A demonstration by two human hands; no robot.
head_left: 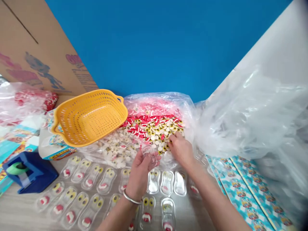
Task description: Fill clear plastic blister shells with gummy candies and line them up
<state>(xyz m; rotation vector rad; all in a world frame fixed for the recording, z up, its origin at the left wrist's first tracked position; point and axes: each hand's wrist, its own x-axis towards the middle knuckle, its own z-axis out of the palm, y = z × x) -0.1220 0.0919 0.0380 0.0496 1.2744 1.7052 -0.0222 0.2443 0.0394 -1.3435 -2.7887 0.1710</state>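
Observation:
My left hand [141, 163], with a metal bangle at its wrist, grips a clear plastic blister tray [149, 150] over the near edge of an open plastic bag. My right hand [180, 147] reaches into that bag, fingers pinched at the heap of pieces [157, 128]: yellow-and-black eyeballs and red-and-white mouth shapes. What lies between those fingertips is hidden. Rows of clear blister trays [107, 181] lie on the table below my hands, many holding two eyeballs and a mouth piece. A tray [180, 183] below my right hand shows no pieces inside.
An orange perforated basket [96, 120] stands left of the bag. Farther left are a dark blue tape dispenser [36, 171] and a bag of red pieces [33, 99]. Printed blue card sheets [245, 192] lie at right, under a large clear plastic bag [235, 118]. Behind rises a blue panel [158, 48].

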